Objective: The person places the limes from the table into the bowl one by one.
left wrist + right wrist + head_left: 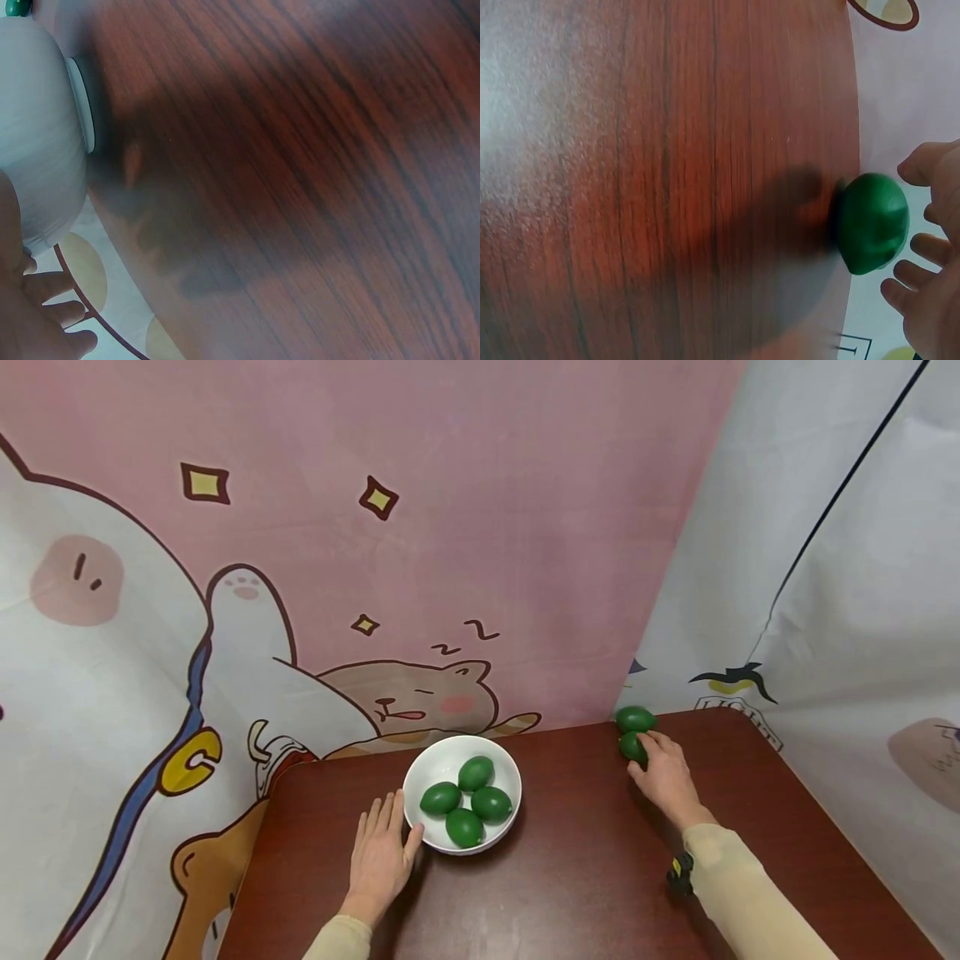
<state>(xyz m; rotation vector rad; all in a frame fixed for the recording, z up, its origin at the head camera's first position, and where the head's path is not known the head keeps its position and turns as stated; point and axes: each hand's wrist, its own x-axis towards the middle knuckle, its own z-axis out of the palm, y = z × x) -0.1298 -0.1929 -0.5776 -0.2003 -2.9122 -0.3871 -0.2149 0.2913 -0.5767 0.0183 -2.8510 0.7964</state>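
A white bowl [463,745] with several green limes [464,827] in it stands at the middle of the table's far part. My left hand [380,856] lies against the bowl's left side, fingers straight and thumb near the rim; the left wrist view catches its fingers beside the bowl's outer wall [41,120]. At the far right, my right hand [666,777] reaches over the nearer lime [632,747], partly covering it. In the right wrist view its slightly bent fingers and thumb stand spread beside this lime [874,221]. A farther lime [636,719] sits just behind.
The dark red-brown wooden table [570,877] ends close behind the bowl and the two right-hand limes. A pink and white cartoon cloth [555,568] hangs along its back and sides. A black band [680,872] is on the right wrist.
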